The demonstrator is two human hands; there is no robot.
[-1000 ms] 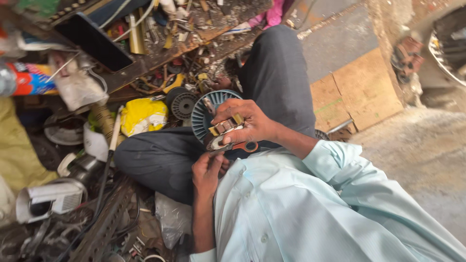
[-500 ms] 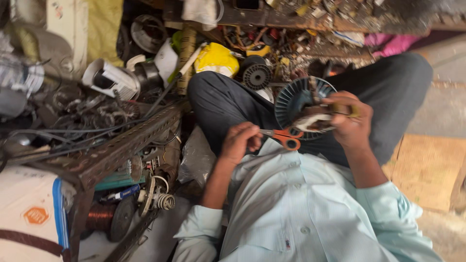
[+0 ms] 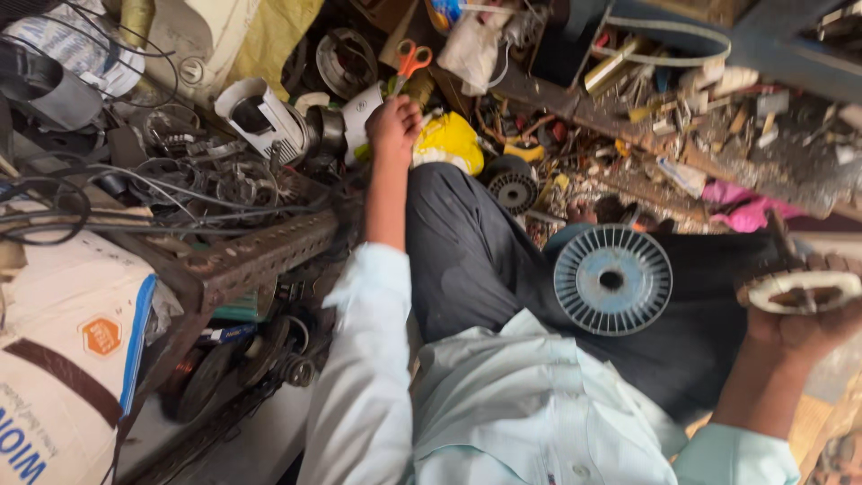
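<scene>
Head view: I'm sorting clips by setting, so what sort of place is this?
Probably a cluttered repair workshop. The left hand holds orange-handled scissors over tangled wires, a blue fan wheel rests on the lap, and scrap parts lie about.

Your left hand (image 3: 393,126) grips scissors (image 3: 409,61) with glossy orange plastic handles. At 3 o'clock, your right hand (image 3: 804,328) holds a matt, off-white oval part (image 3: 795,292). On your matt dark cloth trousers (image 3: 467,260) lies a ribbed blue-grey plastic spool (image 3: 612,280); at 9 o'clock, a rough, rusted perforated metal bar (image 3: 251,256).

Pale blue-green buttoned shirt, sleeves apparently rolled to elbow; dark grey trousers
</scene>
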